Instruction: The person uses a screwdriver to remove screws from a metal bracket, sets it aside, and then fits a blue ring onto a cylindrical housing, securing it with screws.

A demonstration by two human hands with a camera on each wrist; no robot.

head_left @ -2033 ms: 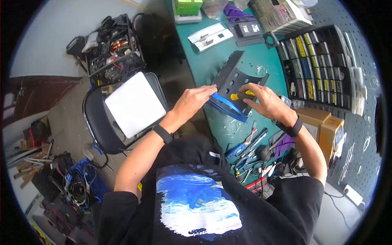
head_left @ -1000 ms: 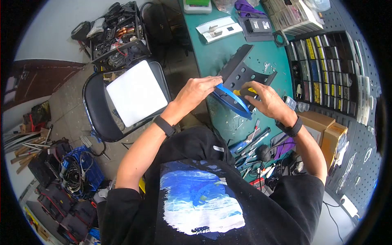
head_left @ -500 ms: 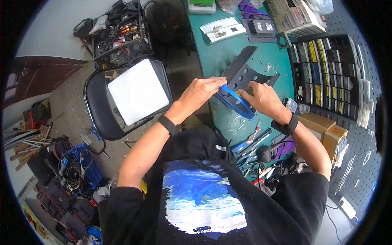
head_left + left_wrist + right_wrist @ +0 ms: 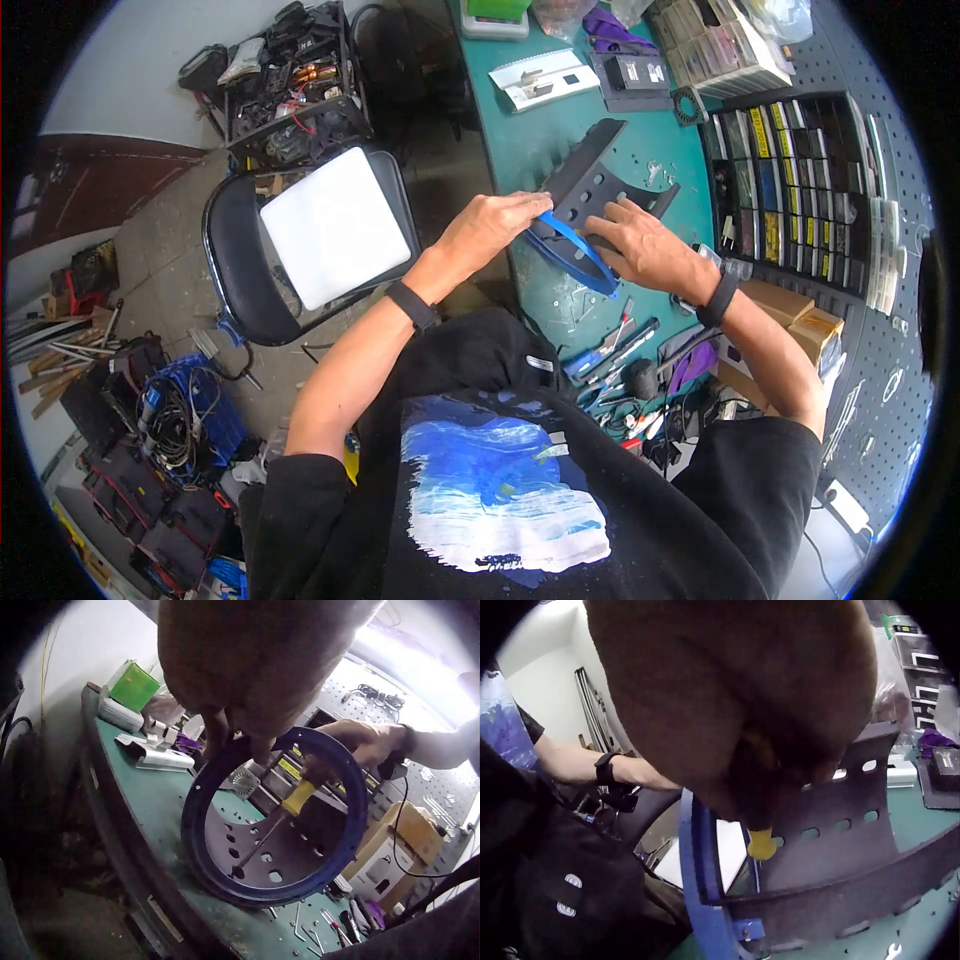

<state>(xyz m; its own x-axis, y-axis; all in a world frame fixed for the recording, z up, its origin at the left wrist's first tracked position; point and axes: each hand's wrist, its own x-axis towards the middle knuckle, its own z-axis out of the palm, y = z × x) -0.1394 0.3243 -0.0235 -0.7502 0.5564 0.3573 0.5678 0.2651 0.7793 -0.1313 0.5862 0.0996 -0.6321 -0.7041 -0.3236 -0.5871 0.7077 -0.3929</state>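
Note:
The left hand (image 4: 492, 228) grips the rim of a blue ring (image 4: 580, 262), which is joined to a dark curved panel (image 4: 588, 170) with oval holes. In the left wrist view, the ring (image 4: 193, 847) is tilted above the bench and the left fingers pinch its top edge. The right hand (image 4: 645, 245) holds a screwdriver by its yellow handle (image 4: 300, 796); the shaft slants down inside the ring, its tip near the panel's holes. In the right wrist view, the yellow handle (image 4: 762, 844) shows below the shadowed right hand (image 4: 735, 697).
Hand tools (image 4: 610, 360) lie at the near end of the green bench (image 4: 510, 160). A white bracket (image 4: 545, 80), a fan (image 4: 688, 104) and small metal parts (image 4: 655, 174) are farther back. Drawers (image 4: 790, 190) stand at the right; a chair with a white board (image 4: 335, 230) is left.
The right hand has turned and closed further over the screwdriver handle, hiding it in the head view. The left hand keeps its grip on the ring; the head view has shifted slightly.

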